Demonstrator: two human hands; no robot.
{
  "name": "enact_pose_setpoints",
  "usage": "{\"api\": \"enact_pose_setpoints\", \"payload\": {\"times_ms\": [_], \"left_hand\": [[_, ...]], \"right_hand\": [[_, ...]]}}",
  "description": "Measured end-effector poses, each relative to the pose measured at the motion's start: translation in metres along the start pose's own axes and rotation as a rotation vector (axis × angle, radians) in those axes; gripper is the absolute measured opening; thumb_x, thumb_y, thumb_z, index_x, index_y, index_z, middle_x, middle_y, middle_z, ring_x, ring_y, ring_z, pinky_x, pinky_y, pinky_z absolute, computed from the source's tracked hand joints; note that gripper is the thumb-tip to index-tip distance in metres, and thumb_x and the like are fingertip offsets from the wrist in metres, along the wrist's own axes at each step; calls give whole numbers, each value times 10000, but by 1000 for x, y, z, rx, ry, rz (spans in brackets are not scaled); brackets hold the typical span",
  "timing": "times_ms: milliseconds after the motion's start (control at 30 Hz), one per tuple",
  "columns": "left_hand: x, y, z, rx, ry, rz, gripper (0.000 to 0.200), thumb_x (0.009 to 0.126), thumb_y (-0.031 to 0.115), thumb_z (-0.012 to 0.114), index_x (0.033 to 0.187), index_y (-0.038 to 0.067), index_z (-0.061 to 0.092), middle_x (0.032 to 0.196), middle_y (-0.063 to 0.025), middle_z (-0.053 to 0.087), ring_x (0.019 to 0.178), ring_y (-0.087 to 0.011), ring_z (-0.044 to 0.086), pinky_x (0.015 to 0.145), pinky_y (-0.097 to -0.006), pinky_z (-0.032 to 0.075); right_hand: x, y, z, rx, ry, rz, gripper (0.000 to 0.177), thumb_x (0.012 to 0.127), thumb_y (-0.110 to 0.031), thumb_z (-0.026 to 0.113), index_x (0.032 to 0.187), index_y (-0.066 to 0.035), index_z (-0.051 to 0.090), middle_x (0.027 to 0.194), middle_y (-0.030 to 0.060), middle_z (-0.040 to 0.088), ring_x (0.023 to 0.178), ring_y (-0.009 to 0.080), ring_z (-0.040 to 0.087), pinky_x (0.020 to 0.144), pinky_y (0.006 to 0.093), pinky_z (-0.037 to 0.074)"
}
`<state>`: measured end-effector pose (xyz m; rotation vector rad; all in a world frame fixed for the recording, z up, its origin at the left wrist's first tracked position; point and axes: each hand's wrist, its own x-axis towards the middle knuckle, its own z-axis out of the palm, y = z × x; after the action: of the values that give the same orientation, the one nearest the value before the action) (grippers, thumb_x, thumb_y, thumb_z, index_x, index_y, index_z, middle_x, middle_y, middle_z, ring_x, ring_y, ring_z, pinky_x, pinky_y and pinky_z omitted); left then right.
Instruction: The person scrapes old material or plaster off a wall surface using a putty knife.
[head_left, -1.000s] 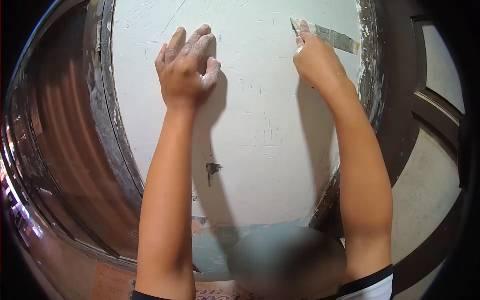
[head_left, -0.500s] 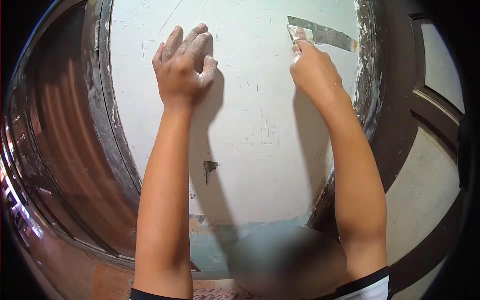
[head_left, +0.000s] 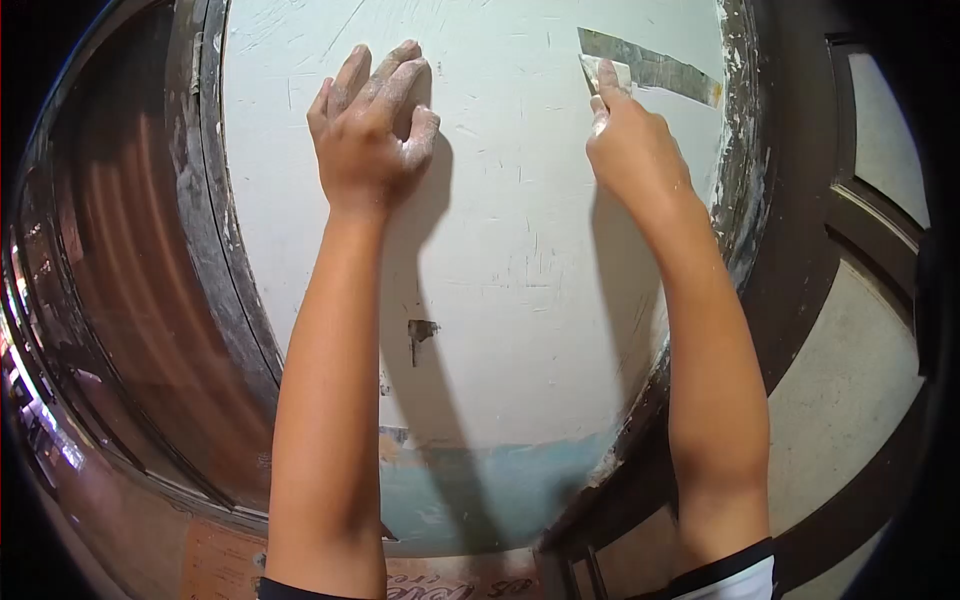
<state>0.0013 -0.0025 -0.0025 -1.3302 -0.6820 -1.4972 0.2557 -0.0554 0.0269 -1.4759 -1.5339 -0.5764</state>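
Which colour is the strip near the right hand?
The strip is mostly grey, seen in the head view.

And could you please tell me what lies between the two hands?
The head view shows just scratched, partly shadowed white surface between left hand and right hand.

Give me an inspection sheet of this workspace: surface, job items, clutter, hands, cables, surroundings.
Surface: upright white panel, scratched; dark patch low down, blue-green band along the bottom.
Job items: flat tool, white-smeared, at the lower edge of a grey strip near the panel's upper right.
Clutter: lettered brown sheet at the bottom of view.
Hands: left hand spread against the panel, fingers powdery; right hand grips the tool.
Cables: nothing seen.
Surroundings: worn, paint-flecked frame; dark panelled woodwork at right.
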Motion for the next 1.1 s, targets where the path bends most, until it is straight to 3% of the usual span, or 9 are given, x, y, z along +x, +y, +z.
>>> {"api": "enact_pose_setpoints", "payload": {"times_ms": [100,200,300,433,500,767,833,900,1100], "left_hand": [[-1,1,0,24,2,-1,443,828,187,669,1263,203,754,1398,75,713,1425,-313,549,1205,-452,387],[0,1,0,32,4,8,442,830,191,669,1263,207,755,1400,78,712,1422,-310,552,1205,-455,383],[-2,-1,3,-19,3,-24,419,836,223,679,1249,254,743,1441,121,678,1452,-265,513,1229,-523,311],[-2,0,1,9,-1,-20,427,837,219,677,1257,257,742,1445,118,675,1468,-262,495,1234,-520,303],[-3,1,-1,14,-14,-20,449,840,197,665,1280,224,752,1419,96,698,1452,-283,521,1227,-461,334],[0,2,-2,31,3,10,449,828,169,672,1268,207,754,1393,56,717,1416,-312,558,1203,-453,392],[0,0,-1,-2,-5,-13,445,830,169,669,1265,209,754,1397,70,714,1423,-304,551,1204,-451,390],[-2,1,-1,-5,6,-20,447,830,167,666,1266,211,754,1403,87,709,1428,-297,545,1213,-450,374],[0,1,-2,31,-13,-22,457,827,179,675,1275,223,753,1426,100,694,1443,-286,530,1206,-448,366]], "right_hand": [[-9,-2,-2,22,-25,9,555,1068,-211,473,1615,-137,429,1374,183,688,1250,421,642,1115,501,470],[-1,-4,-2,-8,-53,-4,581,1088,-235,410,1661,-163,344,1259,249,720,1185,449,683,1028,572,526],[16,-6,1,30,26,-6,528,1068,-207,448,1586,-111,468,1404,197,666,1267,429,635,1135,501,458],[29,-11,-2,17,31,-11,528,1058,-196,416,1570,-84,483,1405,207,663,1288,440,620,1137,507,457],[27,-11,-3,31,41,-27,531,1055,-200,410,1567,-80,487,1404,201,666,1302,441,611,1134,508,461],[-3,5,4,-23,-15,-26,597,1054,-158,452,1642,-116,366,1390,131,694,1264,402,641,1126,473,478],[-8,7,-2,-11,-12,-19,568,1076,-193,456,1637,-137,387,1378,173,692,1252,424,640,1106,479,483],[-14,8,-11,99,-33,-20,546,1089,-262,440,1630,-193,415,1264,266,717,1199,475,665,1061,557,505],[-18,37,-10,121,47,-6,524,1093,-258,467,1614,-196,444,1267,249,720,1178,468,668,1066,528,502]]}}
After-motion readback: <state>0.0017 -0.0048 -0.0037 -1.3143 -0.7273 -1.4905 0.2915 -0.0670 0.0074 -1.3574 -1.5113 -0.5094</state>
